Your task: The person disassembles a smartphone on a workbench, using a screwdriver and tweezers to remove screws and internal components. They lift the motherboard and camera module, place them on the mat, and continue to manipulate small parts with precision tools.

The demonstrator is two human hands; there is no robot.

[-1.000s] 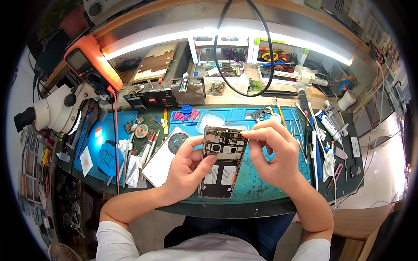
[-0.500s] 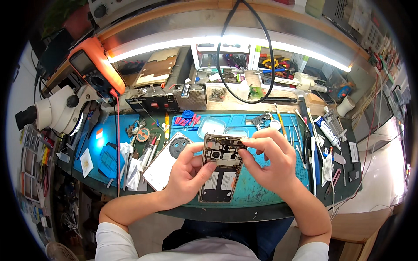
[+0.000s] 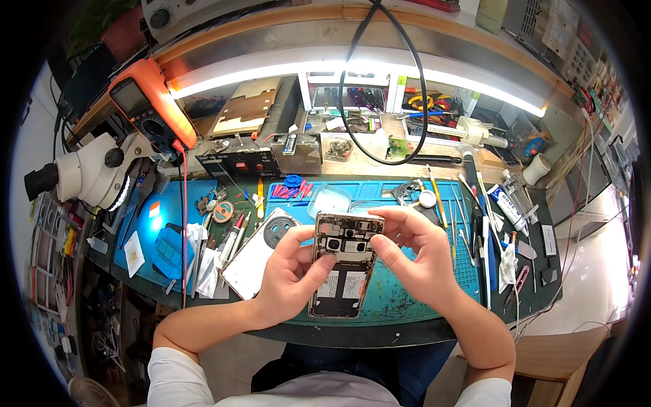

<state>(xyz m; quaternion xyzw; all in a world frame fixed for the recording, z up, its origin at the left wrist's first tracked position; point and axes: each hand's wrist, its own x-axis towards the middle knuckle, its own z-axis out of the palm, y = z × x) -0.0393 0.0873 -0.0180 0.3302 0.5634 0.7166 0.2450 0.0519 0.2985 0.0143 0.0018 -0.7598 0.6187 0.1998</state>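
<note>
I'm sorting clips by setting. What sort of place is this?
Most likely an electronics repair bench: an opened phone in both hands, an orange multimeter, a white microscope.

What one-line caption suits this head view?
Both hands, left and right, hold an opened phone over a blue mat on a cluttered bench.

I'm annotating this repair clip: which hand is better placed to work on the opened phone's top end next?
Probably the right hand: its fingertips already pinch the top edge of the opened phone. The left hand grips the phone's side, steadying it.
</note>
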